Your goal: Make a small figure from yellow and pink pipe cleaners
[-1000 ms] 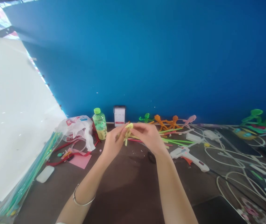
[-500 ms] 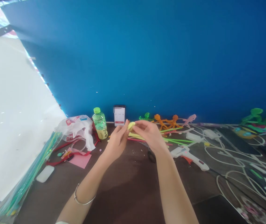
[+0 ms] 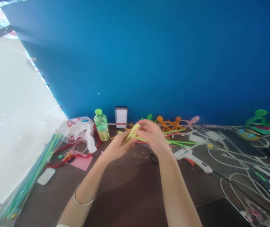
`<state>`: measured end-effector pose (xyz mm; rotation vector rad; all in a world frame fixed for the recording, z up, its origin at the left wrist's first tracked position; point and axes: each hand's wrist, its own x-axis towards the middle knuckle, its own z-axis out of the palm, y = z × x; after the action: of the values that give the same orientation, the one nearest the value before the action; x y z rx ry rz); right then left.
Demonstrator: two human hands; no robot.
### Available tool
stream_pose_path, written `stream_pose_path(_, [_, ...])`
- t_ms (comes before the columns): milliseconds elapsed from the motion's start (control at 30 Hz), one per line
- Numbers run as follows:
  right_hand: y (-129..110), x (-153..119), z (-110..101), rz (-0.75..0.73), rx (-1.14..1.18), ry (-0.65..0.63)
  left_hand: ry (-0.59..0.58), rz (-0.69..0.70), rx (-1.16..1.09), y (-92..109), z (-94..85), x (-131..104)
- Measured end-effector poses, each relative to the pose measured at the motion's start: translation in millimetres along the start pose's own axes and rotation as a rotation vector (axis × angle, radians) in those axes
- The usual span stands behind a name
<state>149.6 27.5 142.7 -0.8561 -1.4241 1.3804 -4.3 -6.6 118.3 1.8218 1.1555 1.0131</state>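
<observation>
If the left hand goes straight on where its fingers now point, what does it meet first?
Most likely the right hand, just across the bent yellow piece that the left hand holds; depth between them is unclear in this single view.

Soft blur, faint desk shadow w/ glare.

The left hand [image 3: 119, 145] and right hand [image 3: 151, 135] hold a bent, fuzzy yellow strip [image 3: 133, 133] above the dark brown surface [image 3: 125, 186], near a white glue gun [image 3: 193, 159].
</observation>
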Motion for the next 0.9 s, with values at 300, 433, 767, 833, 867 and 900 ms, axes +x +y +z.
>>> stream_pose_path(300, [4.5, 3.1, 1.7, -0.116, -0.075, 0.127, 0.074, 0.025, 0.077, 0.5, 6.1, 2.6])
stream_pose_path(433, [2.0, 1.1, 5.1, -0.139, -0.106, 0.137, 0.184, 0.075, 0.295, 0.4, 9.9, 2.5])
stream_pose_path(767, [0.7, -0.2, 6.8, -0.108, -0.183, 0.070, 0.305, 0.055, 0.803, -8.2, 17.8, 2.3])
stream_pose_path(833, [1.8, 0.2, 7.6, -0.092, -0.171, 0.086, 0.308, 0.073, 0.753, -6.8, 16.9, 1.4])
stream_pose_path(867, [2.2, 0.4, 7.8, -0.083, -0.153, 0.089, 0.304, 0.075, 0.699, -5.5, 15.8, 0.9])
stream_pose_path(900, [2.5, 0.5, 7.7, -0.075, -0.130, 0.088, 0.296, 0.072, 0.629, -4.0, 14.4, 0.4])
